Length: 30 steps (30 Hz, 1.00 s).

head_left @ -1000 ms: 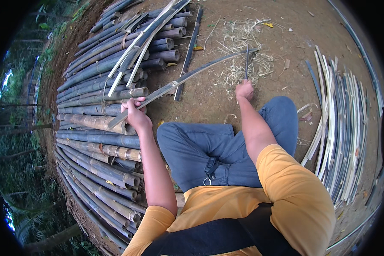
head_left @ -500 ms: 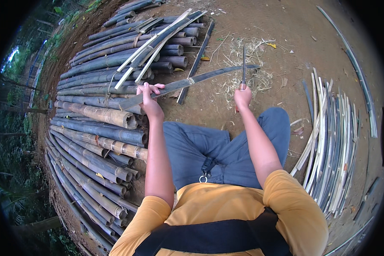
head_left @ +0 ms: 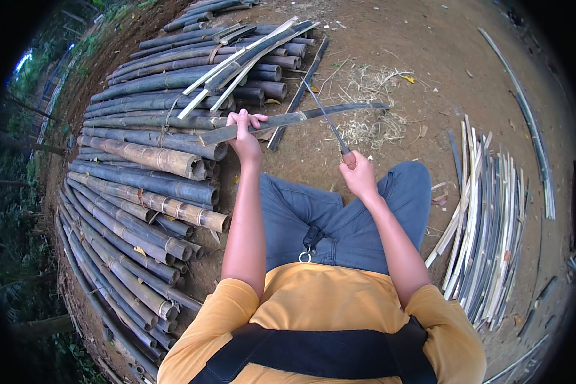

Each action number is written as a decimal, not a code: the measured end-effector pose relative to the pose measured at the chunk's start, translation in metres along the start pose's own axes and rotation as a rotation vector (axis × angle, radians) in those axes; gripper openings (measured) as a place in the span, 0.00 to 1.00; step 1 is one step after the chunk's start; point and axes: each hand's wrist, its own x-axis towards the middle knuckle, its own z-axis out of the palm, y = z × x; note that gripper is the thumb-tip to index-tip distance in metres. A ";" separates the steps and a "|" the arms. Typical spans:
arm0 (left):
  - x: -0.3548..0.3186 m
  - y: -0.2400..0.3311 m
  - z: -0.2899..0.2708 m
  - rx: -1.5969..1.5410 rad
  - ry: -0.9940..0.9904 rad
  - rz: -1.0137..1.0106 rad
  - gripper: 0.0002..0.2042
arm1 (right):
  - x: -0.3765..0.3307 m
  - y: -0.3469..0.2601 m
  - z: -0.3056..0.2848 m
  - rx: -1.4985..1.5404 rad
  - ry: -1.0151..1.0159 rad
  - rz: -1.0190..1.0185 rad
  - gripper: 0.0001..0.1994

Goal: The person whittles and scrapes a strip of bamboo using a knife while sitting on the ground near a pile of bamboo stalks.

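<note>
While your left hand (head_left: 245, 137) has its fingers clamped on a long split grey-green bamboo strip (head_left: 301, 119), your right hand (head_left: 358, 174) grips a thin-bladed knife (head_left: 326, 118). Its blade crosses the strip, beside the stacked round bamboo poles (head_left: 141, 185).

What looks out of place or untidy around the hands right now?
Nothing looks damaged. The left hand holds a bamboo strip level, and the right hand holds a knife across it. Pale shavings litter the dirt beyond, and a few split strips lie crosswise on the stacked poles.
</note>
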 end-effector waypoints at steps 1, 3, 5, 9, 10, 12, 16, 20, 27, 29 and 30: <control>-0.001 0.001 0.000 -0.001 0.000 0.004 0.15 | -0.003 -0.005 -0.001 -0.017 -0.004 -0.014 0.11; -0.004 0.000 -0.001 -0.003 0.000 0.006 0.15 | -0.008 -0.011 -0.005 -0.048 -0.022 -0.030 0.11; -0.008 0.000 0.000 -0.011 0.002 0.021 0.14 | -0.011 -0.015 -0.007 -0.054 -0.039 -0.027 0.11; -0.018 0.000 0.004 -0.056 -0.009 0.027 0.13 | -0.016 -0.013 -0.008 -0.041 -0.042 0.006 0.11; -0.021 0.000 0.004 -0.011 -0.012 0.061 0.11 | -0.017 -0.010 -0.008 -0.044 -0.037 0.011 0.11; -0.026 0.002 0.006 -0.014 -0.019 0.046 0.09 | -0.020 -0.008 -0.011 -0.075 -0.032 0.046 0.12; -0.036 0.016 0.021 0.008 0.040 0.039 0.08 | -0.024 0.003 -0.020 -0.073 -0.028 0.065 0.12; -0.034 0.011 0.015 -0.001 0.084 0.096 0.15 | -0.026 -0.009 -0.031 -0.112 -0.024 0.074 0.12; -0.037 0.009 0.019 0.046 0.121 0.093 0.17 | -0.028 -0.017 -0.038 -0.098 -0.037 0.138 0.11; -0.039 0.009 0.024 0.005 0.127 0.111 0.19 | -0.028 -0.013 -0.037 -0.123 -0.020 0.125 0.11; -0.040 0.009 0.023 0.044 0.095 0.102 0.19 | -0.027 -0.010 -0.036 -0.145 -0.006 0.113 0.11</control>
